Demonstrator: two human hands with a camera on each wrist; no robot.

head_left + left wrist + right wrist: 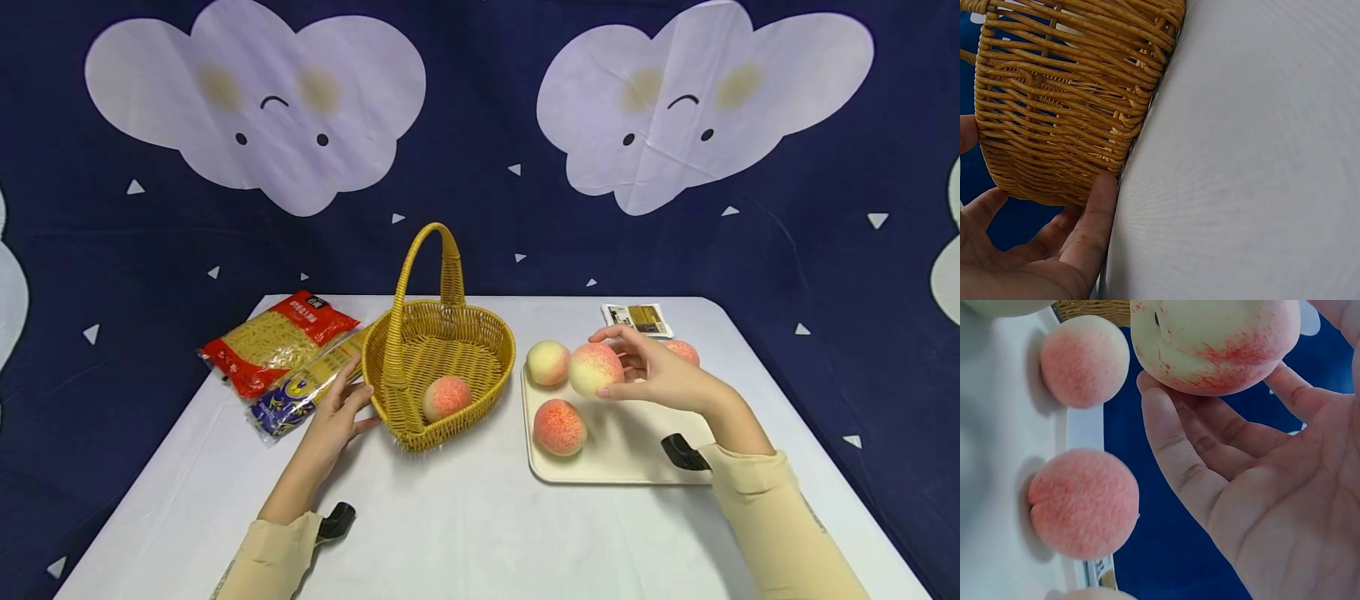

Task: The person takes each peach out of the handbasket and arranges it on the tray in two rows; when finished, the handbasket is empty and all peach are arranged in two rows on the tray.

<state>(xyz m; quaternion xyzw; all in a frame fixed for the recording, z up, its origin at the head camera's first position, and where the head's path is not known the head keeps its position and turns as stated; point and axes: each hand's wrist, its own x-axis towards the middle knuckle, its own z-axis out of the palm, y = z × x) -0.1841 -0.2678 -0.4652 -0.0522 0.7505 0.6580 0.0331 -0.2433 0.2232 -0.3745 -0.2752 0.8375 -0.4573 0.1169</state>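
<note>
My right hand [656, 375] holds a pale peach with a red blush [596, 371] between thumb and fingers, raised above the cream tray [615, 462]. In the right wrist view, the fingers cup the peach [1216, 347] from one side. On the tray lie a yellowish peach [547, 364], a redder peach [560, 428] and another peach [682, 351], partly behind the hand. My left hand [337, 421] touches the left side of a yellow wicker basket [480, 342]; its extended fingers rest against the weave [1066, 125]. One peach [447, 397] sits inside the basket.
Left of the basket lie a red bag of pasta [277, 342] and a blue-and-yellow packet [300, 392]. A small flat packet [637, 319] lies behind the tray. The basket's tall handle [401, 308] arches upward. A dark blue cloud-patterned cloth [480, 167] hangs behind the white table [465, 525].
</note>
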